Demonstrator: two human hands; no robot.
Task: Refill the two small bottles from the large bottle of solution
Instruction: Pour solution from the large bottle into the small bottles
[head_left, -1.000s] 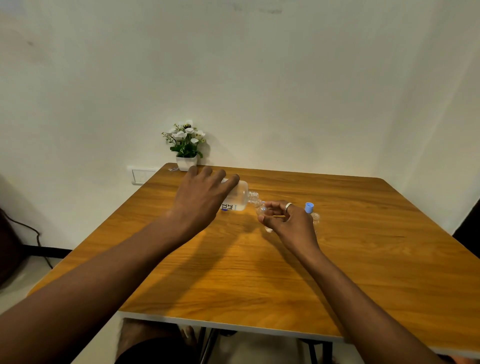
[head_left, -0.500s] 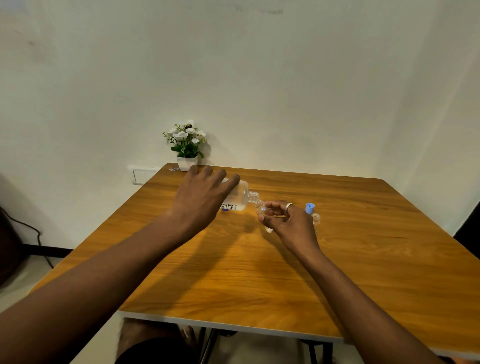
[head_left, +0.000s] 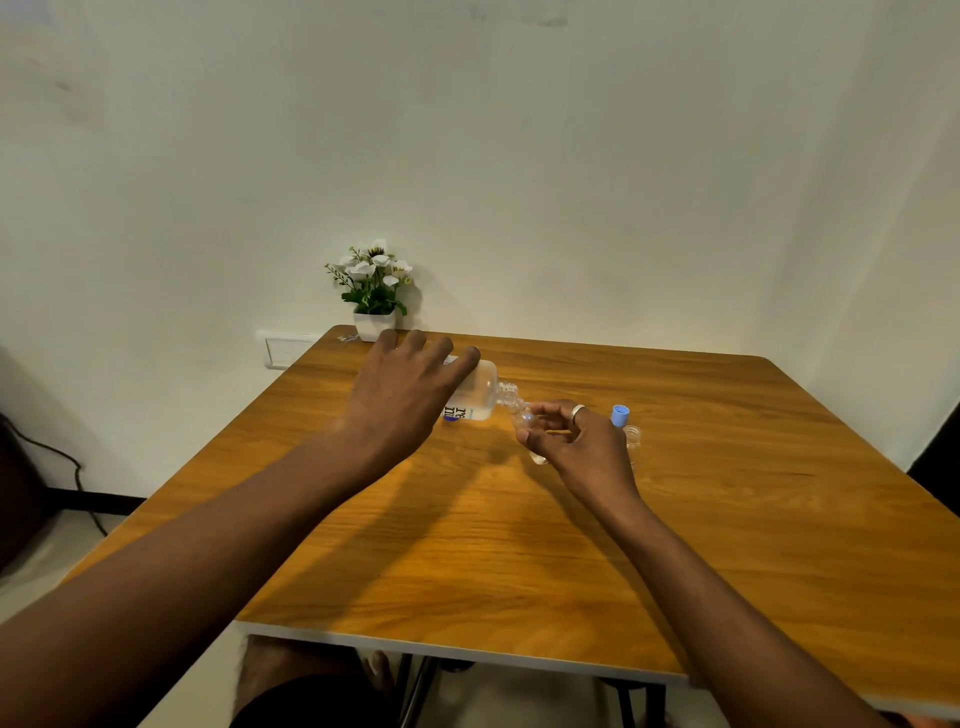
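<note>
My left hand (head_left: 402, 400) grips the large clear bottle (head_left: 480, 396) of solution and tips it on its side, neck pointing right. Its open neck meets the mouth of a small clear bottle (head_left: 535, 451), which my right hand (head_left: 582, 447) holds tilted just above the wooden table (head_left: 519, 545). Most of that small bottle is hidden by my fingers. Just right of my right hand stands a second small clear bottle (head_left: 631, 435), uncapped. A blue cap (head_left: 620, 415) sits behind it.
A small white pot of white flowers (head_left: 373, 291) stands at the table's far left corner against the wall. A wall socket (head_left: 285, 351) is left of it. A cable runs along the floor at the far left.
</note>
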